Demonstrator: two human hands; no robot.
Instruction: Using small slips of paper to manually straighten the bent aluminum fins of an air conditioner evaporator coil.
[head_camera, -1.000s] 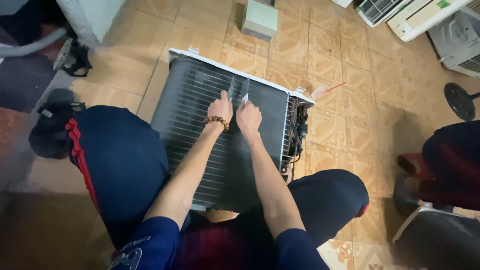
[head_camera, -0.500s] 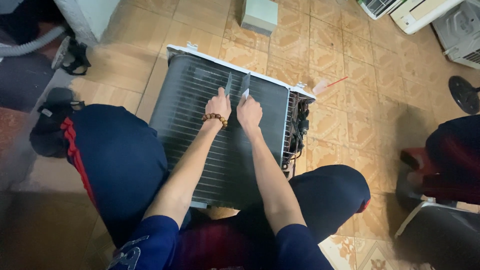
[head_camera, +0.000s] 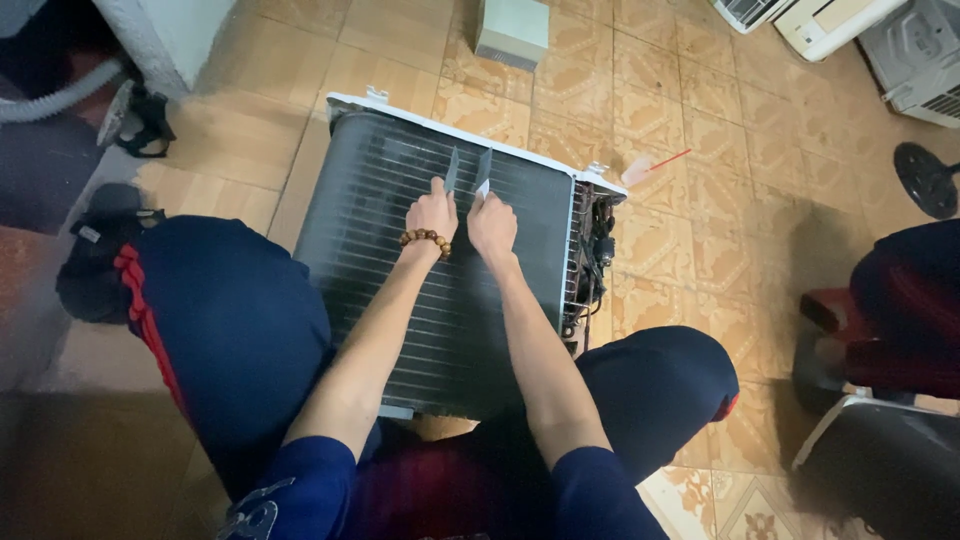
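Head view looks down on a big flat coil panel (head_camera: 400, 270) lying on the floor (head_camera: 700, 200). The panel is dark grey metal. It is full of thin lines that run side by side, like a comb, with long bars going across. A white frame (head_camera: 450, 132) runs along its far edge. At its right end there are bent pipes and black wires (head_camera: 597, 250).

The left hand (head_camera: 432, 212) rests on the top part of the panel. Its fingers are curled in and pinch a thin flat grey strip (head_camera: 451, 170) that stands up from the hand. A band of round brown beads (head_camera: 426, 238) sits on that wrist. The right hand (head_camera: 492, 226) is just beside the left one, also on the panel. Its fingers are curled too and pinch a second thin strip (head_camera: 484, 172), grey with a white bit near the fingers. The two strips stand near each other, a little apart.

The person sits with the panel between the knees, in dark blue trousers (head_camera: 230, 330) with a red stripe down the left leg.

The floor is made of tan square tiles with a swirly pattern. A small grey box (head_camera: 512, 32) sits on the tiles past the panel. A pale cup with a red straw (head_camera: 652, 166) lies near the panel's right corner. White machine cases (head_camera: 830, 22) are in the far right corner, and a black round fan base (head_camera: 928, 180) is near them.
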